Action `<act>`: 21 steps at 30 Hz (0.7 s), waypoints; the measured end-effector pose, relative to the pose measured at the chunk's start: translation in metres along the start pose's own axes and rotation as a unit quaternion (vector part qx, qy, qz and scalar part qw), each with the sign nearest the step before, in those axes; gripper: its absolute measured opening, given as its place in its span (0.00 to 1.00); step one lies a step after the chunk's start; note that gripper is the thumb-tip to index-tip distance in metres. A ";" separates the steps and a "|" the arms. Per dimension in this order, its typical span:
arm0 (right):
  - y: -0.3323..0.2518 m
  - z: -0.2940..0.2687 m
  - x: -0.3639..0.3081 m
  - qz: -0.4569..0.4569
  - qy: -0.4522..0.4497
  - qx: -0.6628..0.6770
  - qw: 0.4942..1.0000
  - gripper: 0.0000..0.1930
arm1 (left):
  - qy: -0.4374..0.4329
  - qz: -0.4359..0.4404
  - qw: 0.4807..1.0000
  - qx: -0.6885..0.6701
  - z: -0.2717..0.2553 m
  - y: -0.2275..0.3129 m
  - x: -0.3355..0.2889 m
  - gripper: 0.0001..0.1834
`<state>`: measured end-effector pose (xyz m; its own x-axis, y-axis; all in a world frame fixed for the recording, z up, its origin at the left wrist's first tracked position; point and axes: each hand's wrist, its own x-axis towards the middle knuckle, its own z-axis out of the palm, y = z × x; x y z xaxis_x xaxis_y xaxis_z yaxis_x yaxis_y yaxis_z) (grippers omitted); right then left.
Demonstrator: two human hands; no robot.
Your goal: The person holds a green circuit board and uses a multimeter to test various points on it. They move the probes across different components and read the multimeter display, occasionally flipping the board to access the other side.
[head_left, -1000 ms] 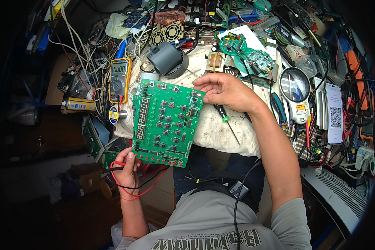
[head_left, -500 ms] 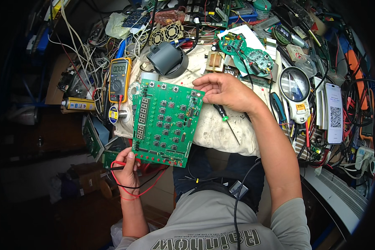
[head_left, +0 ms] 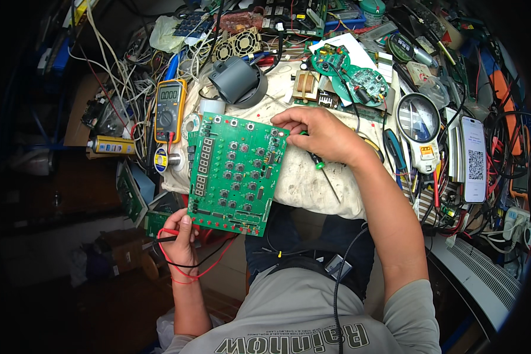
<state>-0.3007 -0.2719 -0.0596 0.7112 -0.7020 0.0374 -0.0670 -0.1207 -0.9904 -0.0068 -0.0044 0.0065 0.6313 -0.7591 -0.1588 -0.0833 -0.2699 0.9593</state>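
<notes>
A green circuit board (head_left: 233, 192) is held up over the near left edge of the cloth, with rows of push buttons and a strip of digit displays on its face. At its lower left corner my left hand (head_left: 182, 241) pinches the edge and also holds the red and black test leads (head_left: 190, 275). My right hand (head_left: 321, 137) grips the upper right corner between thumb and fingers. A yellow-framed multimeter (head_left: 170, 111), lit up, lies left of the board. Beside my right hand, a screwdriver (head_left: 327, 177) rests on the cloth, its handle partly hidden.
A stained white cloth (head_left: 298, 192) covers the worktop. Behind the board stands a dark grey cylindrical part (head_left: 236, 82); round green boards (head_left: 360, 85) lie at the back right. A magnifier (head_left: 418, 121), a phone (head_left: 473, 159) and a solder reel (head_left: 161, 159) flank the cloth. Loose wires (head_left: 109, 71) crowd the left.
Both hands keep their hold on the board, which has barely shifted. My right hand has moved slightly down and left, and the view has tilted a little.
</notes>
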 end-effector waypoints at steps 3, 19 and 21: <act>0.000 0.001 -0.001 -0.007 0.001 -0.027 1.000 0.26 | -0.003 0.000 1.000 0.004 -0.001 0.000 -0.003 0.14; 0.004 0.000 -0.001 -0.007 0.011 0.059 0.998 0.21 | -0.013 -0.009 1.000 -0.011 0.002 0.004 -0.008 0.13; 0.003 0.000 -0.001 -0.009 0.015 0.052 0.998 0.20 | -0.016 -0.011 1.000 -0.017 0.002 0.005 -0.008 0.13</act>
<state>-0.3013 -0.2717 -0.0629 0.6908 -0.7207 0.0574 0.0198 -0.0605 -0.9980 -0.0139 -0.0008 0.0116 0.6070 -0.7726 -0.1860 -0.0431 -0.2658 0.9631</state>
